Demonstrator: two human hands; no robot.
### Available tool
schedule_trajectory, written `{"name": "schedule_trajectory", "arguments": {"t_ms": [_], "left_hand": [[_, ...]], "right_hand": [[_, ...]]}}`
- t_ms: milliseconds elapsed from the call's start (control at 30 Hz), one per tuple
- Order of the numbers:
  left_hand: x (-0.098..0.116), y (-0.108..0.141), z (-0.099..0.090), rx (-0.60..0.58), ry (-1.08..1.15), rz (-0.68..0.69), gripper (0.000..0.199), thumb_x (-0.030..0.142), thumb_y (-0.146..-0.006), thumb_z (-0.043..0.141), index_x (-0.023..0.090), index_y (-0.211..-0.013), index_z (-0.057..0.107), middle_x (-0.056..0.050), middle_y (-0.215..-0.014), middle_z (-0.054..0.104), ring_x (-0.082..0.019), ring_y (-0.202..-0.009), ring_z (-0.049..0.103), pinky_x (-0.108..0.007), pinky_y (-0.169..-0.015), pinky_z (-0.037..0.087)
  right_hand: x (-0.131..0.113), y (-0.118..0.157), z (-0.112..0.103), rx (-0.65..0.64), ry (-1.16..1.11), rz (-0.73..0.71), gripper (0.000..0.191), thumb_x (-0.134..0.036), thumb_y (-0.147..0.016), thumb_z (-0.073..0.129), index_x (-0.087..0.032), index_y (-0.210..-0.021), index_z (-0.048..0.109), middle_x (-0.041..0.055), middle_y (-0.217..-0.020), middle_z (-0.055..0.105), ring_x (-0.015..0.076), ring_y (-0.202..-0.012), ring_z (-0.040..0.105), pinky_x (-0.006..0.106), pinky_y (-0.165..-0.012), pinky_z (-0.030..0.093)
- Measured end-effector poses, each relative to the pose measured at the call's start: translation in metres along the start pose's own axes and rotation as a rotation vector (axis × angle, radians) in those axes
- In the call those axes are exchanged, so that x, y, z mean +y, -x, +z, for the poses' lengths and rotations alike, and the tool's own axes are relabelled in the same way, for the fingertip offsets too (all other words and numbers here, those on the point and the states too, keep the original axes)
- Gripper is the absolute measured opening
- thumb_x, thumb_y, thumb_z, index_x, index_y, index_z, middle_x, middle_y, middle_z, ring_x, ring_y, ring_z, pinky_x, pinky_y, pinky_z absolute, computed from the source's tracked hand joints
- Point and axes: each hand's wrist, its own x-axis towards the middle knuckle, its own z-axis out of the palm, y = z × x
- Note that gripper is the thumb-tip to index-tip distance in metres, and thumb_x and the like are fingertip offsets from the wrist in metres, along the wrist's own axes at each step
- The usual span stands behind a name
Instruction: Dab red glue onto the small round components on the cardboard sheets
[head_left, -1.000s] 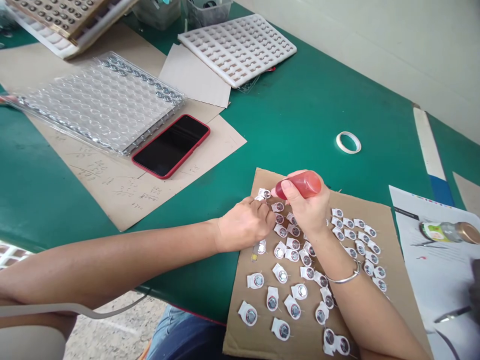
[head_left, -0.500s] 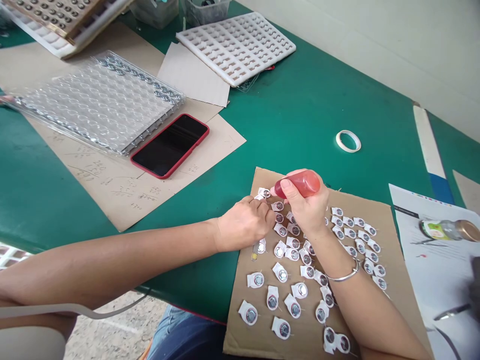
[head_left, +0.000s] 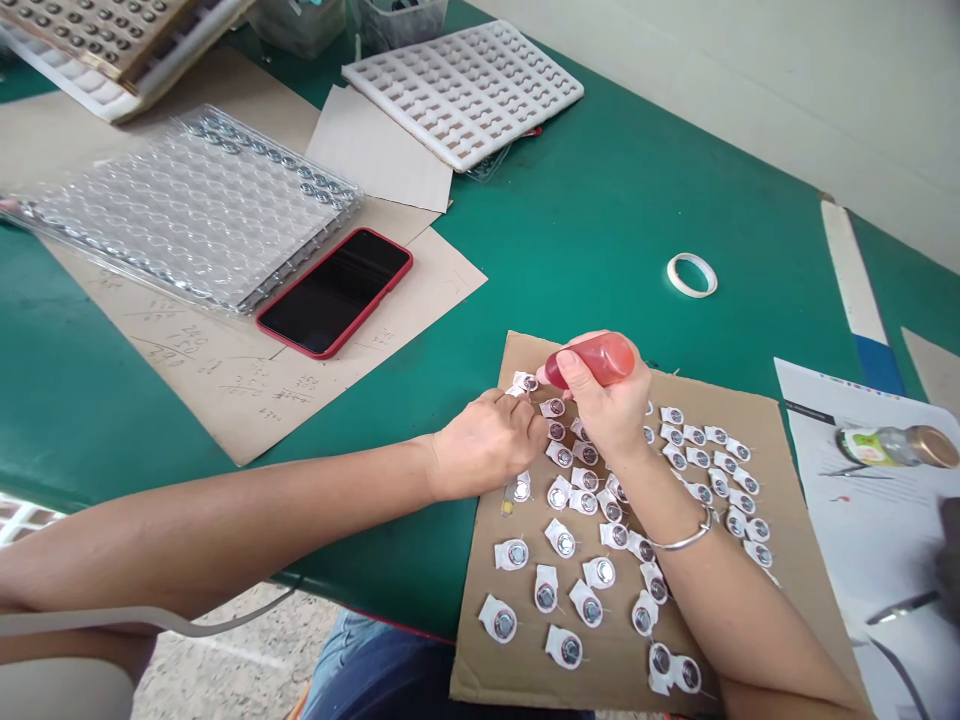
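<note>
The right hand [head_left: 616, 405] grasps a red squeeze bottle [head_left: 600, 358], its tip just beside a small round component [head_left: 529, 382] at the upper left of a cardboard sheet [head_left: 514, 680] on the green worktop [head_left: 570, 230]. The left hand [head_left: 495, 440] is curled beside that component; its fingertips are hidden, so whether it grips anything cannot be told. The bottle looks light and soft-walled, likely to yield under pressure, and best held around its body, clear of the tip. The component seems light too, its thin wire probably easily bent; the white tab is the safer hold. Handwritten figures, "240" among them, mark the brown paper [head_left: 420, 310]. The glass jar's [head_left: 894, 444] yellow-green label and the printed sheet's [head_left: 817, 535] text are too small to read.
</note>
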Motion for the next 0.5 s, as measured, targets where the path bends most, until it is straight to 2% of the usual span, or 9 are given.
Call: {"name": "schedule_trajectory", "arguments": {"t_ms": [233,500], "left_hand": [[-0.0004,0.0000,0.0021,0.039,-0.007,0.012,0.021,0.001,-0.078,0.038,0.015,-0.063,0.046,-0.006,-0.060,0.053,-0.018,-0.050,0.049,-0.030,-0.046,0.038],[-0.0007,0.0014,0.0036,0.008,-0.007,-0.002,0.020,0.001,-0.078,0.038,0.014,-0.066,0.046,-0.006,-0.061,0.053,-0.017,-0.053,0.049,-0.029,-0.049,0.037]], "right_hand": [[0.0012,-0.0023,-0.0007,0.012,0.010,-0.001,0.027,-0.043,-0.075,0.062,-0.020,-0.087,0.056,0.0036,-0.075,0.066,0.0164,-0.072,0.064,0.032,-0.066,0.054],[0.0015,-0.0050,-0.0025,0.018,0.036,-0.013,0.026,-0.043,-0.077,0.061,-0.020,-0.087,0.056,0.0035,-0.075,0.066,0.0164,-0.073,0.063,0.033,-0.067,0.054]]}}
